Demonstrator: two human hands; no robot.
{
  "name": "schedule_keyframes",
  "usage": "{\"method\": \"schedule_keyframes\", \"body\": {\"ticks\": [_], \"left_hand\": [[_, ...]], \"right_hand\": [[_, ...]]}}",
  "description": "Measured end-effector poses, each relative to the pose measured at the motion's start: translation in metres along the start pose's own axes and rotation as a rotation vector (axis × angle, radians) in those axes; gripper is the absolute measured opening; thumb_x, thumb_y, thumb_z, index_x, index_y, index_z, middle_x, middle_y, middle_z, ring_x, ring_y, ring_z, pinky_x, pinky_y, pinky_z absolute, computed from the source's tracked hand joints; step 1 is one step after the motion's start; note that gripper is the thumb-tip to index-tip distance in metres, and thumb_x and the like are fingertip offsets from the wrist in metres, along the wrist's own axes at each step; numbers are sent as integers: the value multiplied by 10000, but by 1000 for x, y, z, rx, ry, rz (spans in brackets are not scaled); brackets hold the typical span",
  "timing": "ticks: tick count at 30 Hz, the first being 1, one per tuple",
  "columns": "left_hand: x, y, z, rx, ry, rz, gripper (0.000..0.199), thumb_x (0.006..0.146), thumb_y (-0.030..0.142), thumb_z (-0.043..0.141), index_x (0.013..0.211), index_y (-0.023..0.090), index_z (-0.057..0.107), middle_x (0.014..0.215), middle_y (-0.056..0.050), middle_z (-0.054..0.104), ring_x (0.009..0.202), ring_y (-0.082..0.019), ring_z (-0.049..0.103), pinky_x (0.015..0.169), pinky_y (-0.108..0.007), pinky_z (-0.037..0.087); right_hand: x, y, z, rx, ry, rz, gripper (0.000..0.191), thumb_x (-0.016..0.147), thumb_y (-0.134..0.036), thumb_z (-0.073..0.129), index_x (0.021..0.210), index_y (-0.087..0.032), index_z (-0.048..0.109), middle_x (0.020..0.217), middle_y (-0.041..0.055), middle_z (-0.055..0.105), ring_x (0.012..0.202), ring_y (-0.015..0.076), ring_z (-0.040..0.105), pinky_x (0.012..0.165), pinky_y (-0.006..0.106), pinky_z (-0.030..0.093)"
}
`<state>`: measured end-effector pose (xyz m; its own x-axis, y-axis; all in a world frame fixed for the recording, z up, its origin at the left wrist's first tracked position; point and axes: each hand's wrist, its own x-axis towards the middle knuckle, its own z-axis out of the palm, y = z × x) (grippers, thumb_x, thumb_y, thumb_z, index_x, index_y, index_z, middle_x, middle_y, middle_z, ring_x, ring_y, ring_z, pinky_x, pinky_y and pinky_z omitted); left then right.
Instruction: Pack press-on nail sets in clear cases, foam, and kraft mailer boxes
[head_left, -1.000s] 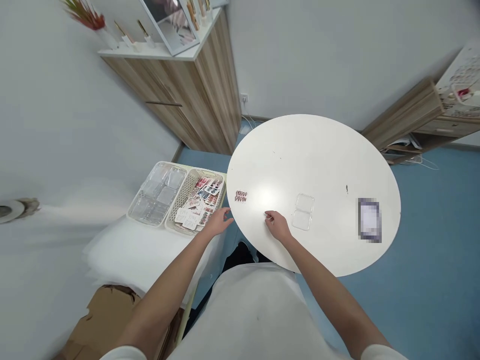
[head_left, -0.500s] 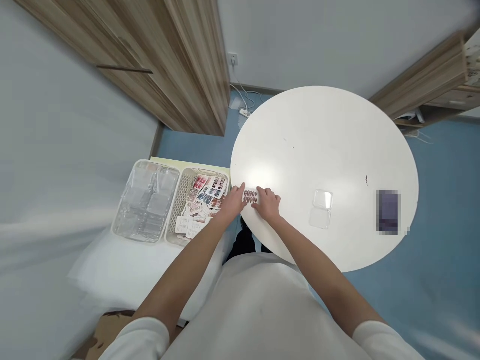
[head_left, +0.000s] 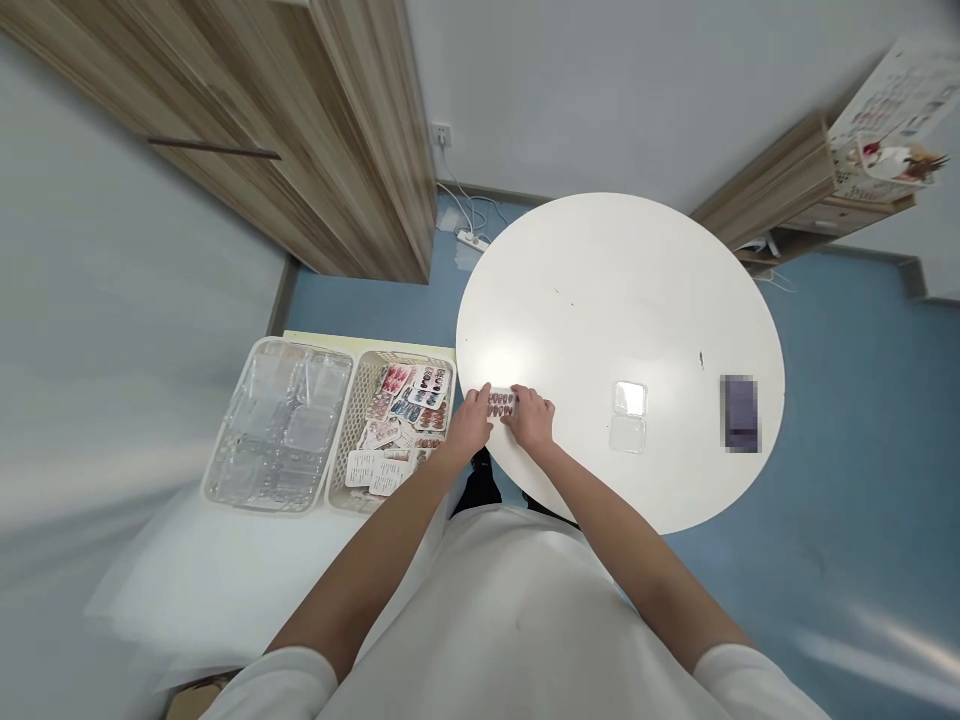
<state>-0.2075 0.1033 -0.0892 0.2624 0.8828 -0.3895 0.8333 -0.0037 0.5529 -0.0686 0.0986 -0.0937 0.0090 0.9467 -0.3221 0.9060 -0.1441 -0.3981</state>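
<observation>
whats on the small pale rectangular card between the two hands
Two rows of brownish-red oval nail-like pieces show on it; the left hand and right hand overlap its sides, hiding anything beneath them.

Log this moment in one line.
left hand: touching nail card | right hand: touching nail card | table: open clear case right of hands

Both hands (head_left: 469,420) (head_left: 532,418) hold a small patterned card (head_left: 501,403) at the round white table (head_left: 622,290).
</observation>
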Motion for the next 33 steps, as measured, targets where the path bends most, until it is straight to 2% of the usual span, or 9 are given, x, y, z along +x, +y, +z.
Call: {"method": "schedule_keyframes", "body": {"ticks": [3, 7, 11, 14, 18, 25, 29, 33], "left_hand": [[-6, -1, 2, -47, 4, 17, 718, 682, 113, 571, 1313, 168, 232, 1081, -108, 459, 908, -218, 520, 703, -294, 423], [-18, 7, 4, -72, 79, 60, 672, 711, 133, 542, 1311, 173, 242, 1025, -87, 482, 867, -199, 521, 712, -304, 432], [-31, 33, 7, -24, 136, 96, 639, 732, 153, 522, 1309, 175, 248, 972, -69, 488, 793, -178, 521, 701, -314, 440], [-37, 60, 15, -7, 142, 142, 637, 738, 168, 517, 1313, 197, 243, 953, -51, 485, 727, -151, 507, 691, -310, 446], [-37, 99, 34, -14, 72, 231, 639, 745, 199, 513, 1318, 229, 231, 940, -36, 483, 713, -140, 497, 673, -302, 451], [-26, 151, 75, 75, -88, 317, 612, 725, 255, 558, 1281, 236, 301, 1042, -59, 466, 788, -161, 521, 669, -315, 466], [-16, 167, 90, 142, -127, 328, 610, 694, 259, 604, 1249, 226, 353, 1088, -76, 451, 920, -204, 513, 723, -331, 463], [-4, 176, 97, 167, -140, 301, 610, 691, 255, 616, 1243, 224, 360, 1117, -85, 438, 988, -226, 490, 754, -342, 455]], "right_hand": [[-4, 6, -1, 57, -7, -54, 515, 691, -221, 601, 1163, -227, 394, 1052, 52, 530, 989, 197, 484, 883, 379, 272], [-11, 20, -10, 147, -25, -140, 545, 706, -221, 581, 1208, -226, 369, 1075, 55, 504, 1009, 197, 471, 880, 368, 316], [-29, 40, -29, 221, -1, -228, 631, 696, -224, 596, 1265, -214, 323, 1072, 70, 474, 999, 209, 470, 837, 345, 384], [-50, 65, -48, 237, 43, -297, 688, 705, -191, 585, 1310, -211, 258, 1075, 79, 456, 978, 212, 477, 813, 349, 414], [-77, 112, -66, 244, 103, -287, 681, 732, -171, 555, 1328, -210, 228, 1067, 81, 460, 939, 204, 493, 791, 357, 435], [-102, 193, -78, 260, 85, -184, 628, 700, -288, 606, 1265, -229, 338, 1101, 83, 466, 1018, 237, 460, 838, 405, 414], [-101, 220, -80, 230, 53, -173, 626, 667, -335, 634, 1230, -228, 383, 1171, 91, 428, 1081, 249, 419, 880, 412, 380], [-92, 232, -80, 247, 28, -146, 629, 669, -341, 625, 1233, -224, 373, 1207, 88, 404, 1110, 239, 402, 905, 396, 364]]}}
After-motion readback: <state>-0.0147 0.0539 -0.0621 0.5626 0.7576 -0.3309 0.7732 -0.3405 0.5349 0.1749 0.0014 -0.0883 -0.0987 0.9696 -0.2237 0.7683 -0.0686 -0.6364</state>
